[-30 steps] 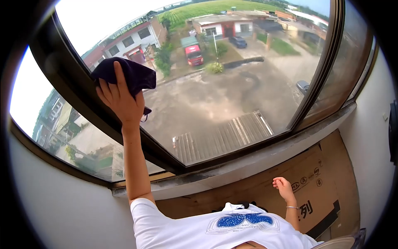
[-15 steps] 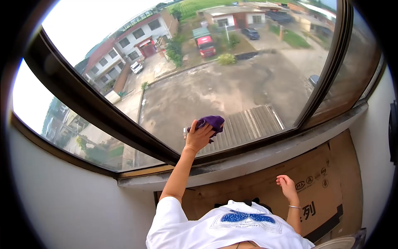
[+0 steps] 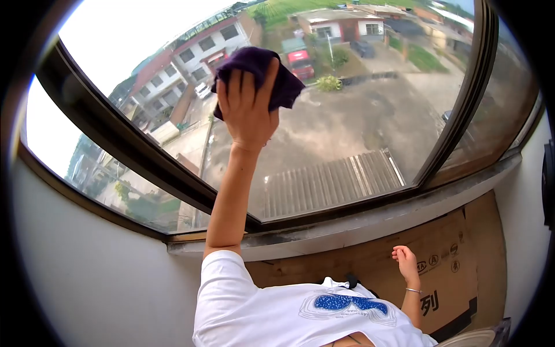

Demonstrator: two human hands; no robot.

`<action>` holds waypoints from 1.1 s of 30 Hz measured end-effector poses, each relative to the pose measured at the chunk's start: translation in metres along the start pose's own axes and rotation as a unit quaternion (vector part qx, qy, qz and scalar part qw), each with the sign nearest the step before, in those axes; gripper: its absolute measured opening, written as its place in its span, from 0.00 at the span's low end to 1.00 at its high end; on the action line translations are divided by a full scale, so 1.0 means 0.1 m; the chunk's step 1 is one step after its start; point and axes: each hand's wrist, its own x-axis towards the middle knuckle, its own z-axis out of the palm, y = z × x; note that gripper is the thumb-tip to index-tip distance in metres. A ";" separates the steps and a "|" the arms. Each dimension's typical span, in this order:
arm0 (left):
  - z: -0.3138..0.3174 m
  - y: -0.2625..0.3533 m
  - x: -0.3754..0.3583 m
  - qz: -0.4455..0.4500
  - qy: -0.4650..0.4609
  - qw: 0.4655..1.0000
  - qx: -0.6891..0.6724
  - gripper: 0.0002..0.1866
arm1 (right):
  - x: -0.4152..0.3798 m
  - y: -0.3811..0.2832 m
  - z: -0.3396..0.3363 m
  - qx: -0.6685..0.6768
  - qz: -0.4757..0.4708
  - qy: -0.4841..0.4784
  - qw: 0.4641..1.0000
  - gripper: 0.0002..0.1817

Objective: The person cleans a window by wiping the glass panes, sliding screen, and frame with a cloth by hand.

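Observation:
My left hand is raised against the large window pane, fingers spread over a dark purple cloth. It presses the bunched cloth toward the glass, and part of the cloth fans out past the fingertips. Low on the right, my right hand hangs in the air with its fingers loosely curled and nothing visible in them. A thin bracelet circles that wrist. The nearest thing behind it is a brown cardboard sheet below the sill.
A pale window sill runs below the glass. Dark frame bars divide the panes on the left and right. White walls stand at both sides. Beyond the glass are a yard, buildings, a red truck and a corrugated roof.
My left hand has moved up and slightly left across the pane with the purple cloth, from low near the sill. The arm is now stretched further. My right hand has barely moved.

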 end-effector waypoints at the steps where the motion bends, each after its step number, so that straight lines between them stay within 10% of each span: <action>1: 0.05 0.27 -0.37 0.041 -0.047 0.998 -0.018 0.28 | -0.01 0.00 0.02 -0.005 -0.001 -0.006 1.000 0.11; 7: 0.28 0.66 -2.05 0.213 -0.203 0.949 -0.112 0.11 | -0.08 -0.03 -0.06 -0.003 0.002 -0.016 1.000 0.11; 12: -0.12 -0.55 -0.30 -0.020 0.008 1.000 0.000 0.35 | -0.13 0.14 -0.41 -0.021 0.019 0.028 0.999 0.11; 18: 0.06 -0.99 1.35 -0.015 0.235 0.971 0.048 0.34 | -0.10 0.23 -0.55 -0.013 0.011 0.059 0.998 0.11; 22: 0.21 0.42 0.94 0.049 0.063 0.996 -0.034 0.37 | -0.09 0.18 -0.50 -0.019 0.023 0.040 0.999 0.11; 28: 0.76 1.79 -1.45 0.225 -0.170 0.952 -0.119 0.13 | -0.25 0.11 -0.44 -0.026 0.010 0.036 0.999 0.11; 30: 0.75 2.06 -1.98 0.216 -0.211 0.937 -0.178 0.14 | -0.31 0.05 -0.43 -0.010 0.018 0.028 0.999 0.11; 33: 0.33 2.44 -1.95 -0.070 -0.432 0.849 -0.296 0.19 | -0.27 -0.19 -0.36 0.071 0.030 -0.035 0.996 0.11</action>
